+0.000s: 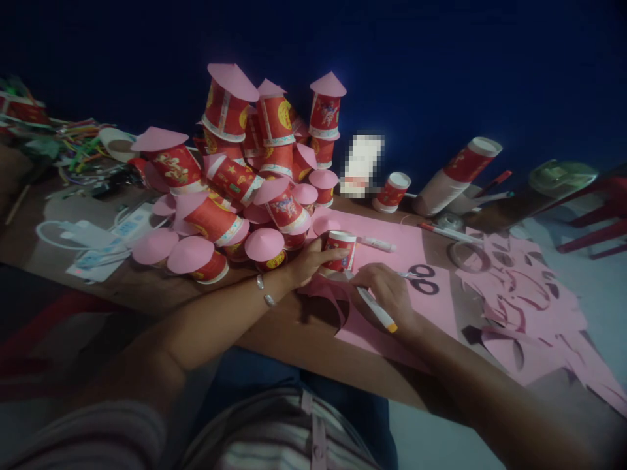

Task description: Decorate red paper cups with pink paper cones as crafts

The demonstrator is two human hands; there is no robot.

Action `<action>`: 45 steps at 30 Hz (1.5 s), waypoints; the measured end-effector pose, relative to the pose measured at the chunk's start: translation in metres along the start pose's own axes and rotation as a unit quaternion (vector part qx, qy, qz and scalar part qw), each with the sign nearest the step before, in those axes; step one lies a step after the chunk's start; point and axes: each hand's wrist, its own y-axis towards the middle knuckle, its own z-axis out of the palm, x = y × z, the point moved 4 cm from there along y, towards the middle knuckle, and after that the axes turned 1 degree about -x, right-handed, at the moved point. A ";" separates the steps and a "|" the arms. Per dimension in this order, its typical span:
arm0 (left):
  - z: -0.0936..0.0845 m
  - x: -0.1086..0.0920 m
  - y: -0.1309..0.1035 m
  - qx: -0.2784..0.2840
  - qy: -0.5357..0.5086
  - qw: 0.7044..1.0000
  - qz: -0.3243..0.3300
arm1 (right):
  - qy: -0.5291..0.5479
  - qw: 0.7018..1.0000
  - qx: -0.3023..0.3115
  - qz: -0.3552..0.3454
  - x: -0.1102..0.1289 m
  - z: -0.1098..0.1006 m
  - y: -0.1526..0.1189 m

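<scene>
Near the middle of the table, my left hand is wrapped round a red paper cup with a white rim. My right hand is closed round a white marker, whose orange end points toward me. The marker's other end is close to the lower part of the cup; whether it touches cannot be made out. Pink paper lies under and around both hands. Just beyond the cup, a capped white marker rests on the paper, and black-handled scissors lie to the right.
Several red cups with pink cone tops are piled at left centre. A power strip with white cables lies left. At right are a tape roll, cut pink scraps and a leaning tube.
</scene>
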 end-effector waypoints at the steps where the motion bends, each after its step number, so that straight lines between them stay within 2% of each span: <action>1: 0.000 0.000 0.000 0.000 -0.001 1.000 0.000 | 0.000 1.000 -0.003 -0.001 0.000 0.000 0.000; 15: -0.001 0.000 0.001 -0.008 0.001 1.000 0.001 | 0.000 1.000 -0.008 -0.006 0.001 0.000 0.001; 30: -0.005 0.006 0.002 0.022 -0.018 1.000 -0.007 | -0.008 1.000 -0.004 0.004 -0.002 -0.002 0.001; 45: -0.004 0.003 0.003 -0.003 -0.025 1.000 0.001 | -0.009 1.000 -0.006 0.002 0.001 -0.002 0.003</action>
